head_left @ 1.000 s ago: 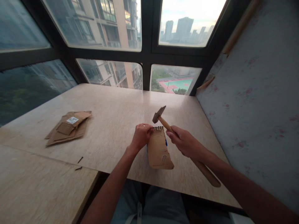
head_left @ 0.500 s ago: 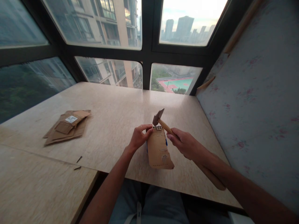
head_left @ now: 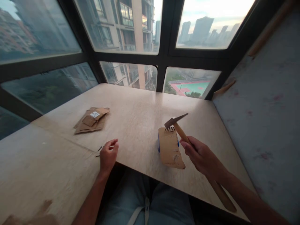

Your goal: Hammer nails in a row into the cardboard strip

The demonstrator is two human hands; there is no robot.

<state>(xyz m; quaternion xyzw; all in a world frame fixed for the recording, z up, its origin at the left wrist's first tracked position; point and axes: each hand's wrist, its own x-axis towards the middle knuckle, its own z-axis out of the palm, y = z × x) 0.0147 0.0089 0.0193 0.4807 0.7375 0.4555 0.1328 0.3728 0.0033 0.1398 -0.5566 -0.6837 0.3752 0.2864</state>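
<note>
**Nose-heavy hammer [head_left: 181,132], clamped in your right hand [head_left: 199,154]**

Your right fingers wrap the wooden handle, close behind the head, which sits just beyond them, over the row of nails [head_left: 170,128]; you can't tell whether it touches. Expect a stiff tool, weighted at the head: this high grip should give control, while a hold farther back would add force. The smooth wood may slip in a damp palm. The head is dull brown-grey, blunt at one end, tapering at the other; the pale handle runs back past your wrist.

Left of those fingers, the torn-cornered cardboard [head_left: 167,148] looks light and bendy; steady it by its edges. Your left hand [head_left: 107,156] is loosely curled, fingers apart, nothing visible between them; two loose nails [head_left: 99,148] lie just beside it.
</note>
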